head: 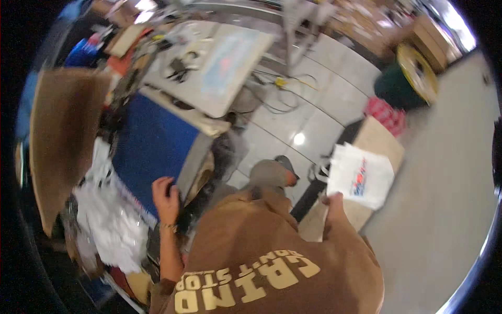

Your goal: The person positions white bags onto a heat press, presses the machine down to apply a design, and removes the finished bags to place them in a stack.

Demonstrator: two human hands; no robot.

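Observation:
My right hand (335,210) grips the near corner of a stack of thin white sheets (372,176) with a red and blue print. Whether they are paper or plastic cannot be told. The stack is over a beige board (378,139) on the right; whether it touches the board is unclear. At the left, my left hand (166,198) is by the edge of a blue flat surface (153,137), fingers bent and apart, with nothing seen in it. A heap of white plastic bags (113,219) lies just left of it.
Ahead is a pale board (235,62) with a blurred print and a dark clip-like thing. Cables (280,100) trail over the white tiled floor (290,125). A brown cardboard panel (68,137) stands at left. A green spool with a yellow rim (404,80) is at right.

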